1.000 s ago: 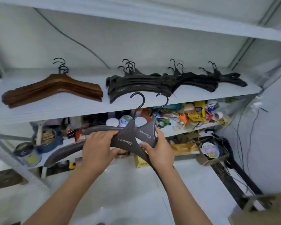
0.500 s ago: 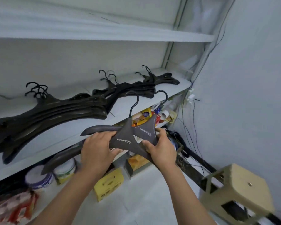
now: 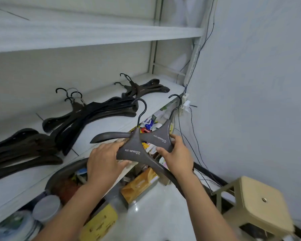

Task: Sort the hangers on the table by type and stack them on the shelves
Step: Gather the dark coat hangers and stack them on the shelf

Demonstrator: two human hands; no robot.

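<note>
A pair of matte grey plastic hangers [image 3: 131, 151] with black hooks and white lettering is held in the air at centre frame, hooks toward 12 o'clock, just in front of the white metal shelf [image 3: 158, 101]; the left hand [image 3: 103, 164] has its fingers [image 3: 115, 147] clamped round the nearer hanger's neck; the right hand [image 3: 179, 157] pinches the farther one's neck; overlapped so, they are probably being squared as one type before stacking; piles of dark brown hangers [image 3: 101, 112] lie at 10 o'clock on that shelf.

Probably a storeroom: white metal shelves [image 3: 111, 34], jumbled boxes [image 3: 101, 221] and tubs [image 3: 46, 208], loose cables [image 3: 213, 18], plastic stool [image 3: 257, 202].
</note>
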